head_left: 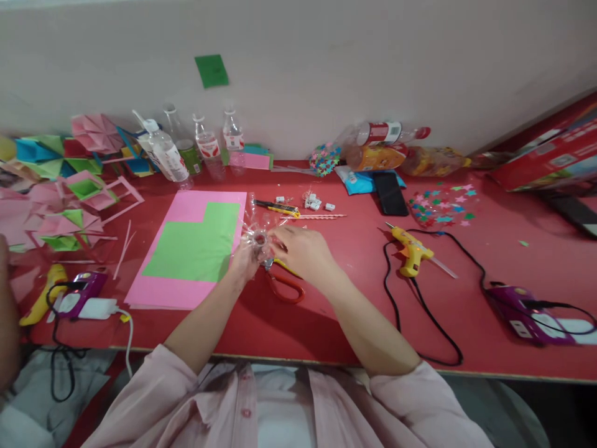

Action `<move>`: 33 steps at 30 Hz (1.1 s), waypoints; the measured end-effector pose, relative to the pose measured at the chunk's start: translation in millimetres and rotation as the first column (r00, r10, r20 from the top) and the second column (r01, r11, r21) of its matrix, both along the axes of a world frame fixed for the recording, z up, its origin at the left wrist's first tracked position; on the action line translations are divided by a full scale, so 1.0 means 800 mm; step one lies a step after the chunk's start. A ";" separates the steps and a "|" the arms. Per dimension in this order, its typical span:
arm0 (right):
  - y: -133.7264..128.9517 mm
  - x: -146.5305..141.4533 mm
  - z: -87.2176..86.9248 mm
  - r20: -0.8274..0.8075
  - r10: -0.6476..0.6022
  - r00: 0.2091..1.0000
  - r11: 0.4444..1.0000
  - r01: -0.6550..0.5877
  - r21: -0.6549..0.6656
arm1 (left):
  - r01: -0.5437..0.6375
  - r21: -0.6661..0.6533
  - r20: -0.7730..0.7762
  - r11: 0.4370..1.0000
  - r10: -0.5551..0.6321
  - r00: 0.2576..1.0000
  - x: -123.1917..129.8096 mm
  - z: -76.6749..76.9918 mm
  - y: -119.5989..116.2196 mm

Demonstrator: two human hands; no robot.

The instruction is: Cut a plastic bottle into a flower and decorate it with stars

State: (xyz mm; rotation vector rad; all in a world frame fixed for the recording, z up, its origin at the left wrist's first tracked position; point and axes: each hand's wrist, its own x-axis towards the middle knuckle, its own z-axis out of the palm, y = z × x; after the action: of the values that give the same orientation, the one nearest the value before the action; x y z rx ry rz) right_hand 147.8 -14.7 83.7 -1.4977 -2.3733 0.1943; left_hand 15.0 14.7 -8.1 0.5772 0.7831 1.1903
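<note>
My left hand (245,256) is closed round a clear plastic bottle piece (260,238), its round neck facing up and thin clear strips fanning out around it. My right hand (298,249) touches the right side of the same piece, fingers bent at its strips; the fingertips are partly hidden. Under my hands lie scissors with a red and yellow handle (285,289). A yellow and black cutter (280,208) lies just behind the piece. To the left are pink sheets (175,295) with a green sheet (196,249) on top.
On the right lie a yellow glue gun (413,250) with a looping black cord, a purple power strip (525,317), a phone (390,193) and star confetti (443,205). Plastic bottles (209,146) stand at the wall. Paper crafts (74,193) fill the left, beside another person's arm (7,311).
</note>
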 end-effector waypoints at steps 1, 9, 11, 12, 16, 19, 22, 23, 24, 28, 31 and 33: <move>0.000 -0.001 -0.002 0.013 0.008 1.000 1.000 -0.008 0.010 | 0.007 0.007 0.002 1.000 -0.007 1.000 0.000 0.001 -0.001; -0.007 0.004 0.008 -0.093 0.033 0.995 0.993 -0.022 0.113 | 0.046 0.029 0.006 0.999 -0.046 0.999 -0.002 0.008 -0.002; -0.012 0.007 0.016 -0.184 0.042 0.982 0.989 -0.015 0.149 | 0.037 0.003 0.019 0.999 -0.037 0.999 -0.002 0.006 0.001; -0.015 0.009 0.020 -0.240 0.047 0.970 0.986 -0.007 0.169 | 0.033 -0.013 0.030 0.999 -0.033 0.999 -0.002 0.005 0.002; -0.026 0.008 0.031 -0.398 0.086 0.913 0.971 0.013 0.240 | -0.015 -0.050 0.057 0.999 0.018 0.998 -0.002 0.002 0.003; -0.030 0.001 0.030 -0.383 0.096 0.919 0.966 0.007 0.260 | -0.059 -0.033 0.040 0.998 0.061 0.997 -0.001 0.003 0.001; -0.029 -0.007 0.022 -0.342 0.075 0.937 0.968 0.015 0.252 | -0.082 -0.029 0.031 0.996 0.083 0.996 -0.001 0.006 -0.002; -0.029 -0.009 0.019 -0.339 0.067 0.938 0.968 0.022 0.250 | -0.088 -0.032 0.030 0.996 0.089 0.996 -0.001 0.007 -0.002; -0.028 -0.011 0.017 -0.341 0.058 0.938 0.968 0.030 0.248 | -0.093 -0.034 0.029 0.995 0.094 0.995 -0.001 0.009 -0.003; -0.024 -0.014 0.011 -0.367 0.040 0.929 0.971 0.051 0.235 | -0.104 -0.030 0.037 0.994 0.105 0.994 -0.001 0.012 -0.003; -0.021 -0.010 0.010 -0.378 0.032 0.925 0.973 0.057 0.222 | -0.097 -0.052 0.029 0.994 0.099 0.995 -0.002 0.014 -0.003; -0.019 -0.005 0.013 -0.404 0.018 0.915 0.975 0.073 0.210 | -0.084 -0.053 0.028 0.995 0.086 0.996 -0.001 0.015 -0.003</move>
State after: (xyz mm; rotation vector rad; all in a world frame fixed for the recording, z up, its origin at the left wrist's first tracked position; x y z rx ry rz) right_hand 143.4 -29.7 93.8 -1.2458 -1.9709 0.2027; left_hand 13.9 12.6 3.9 0.4861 0.8175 1.2505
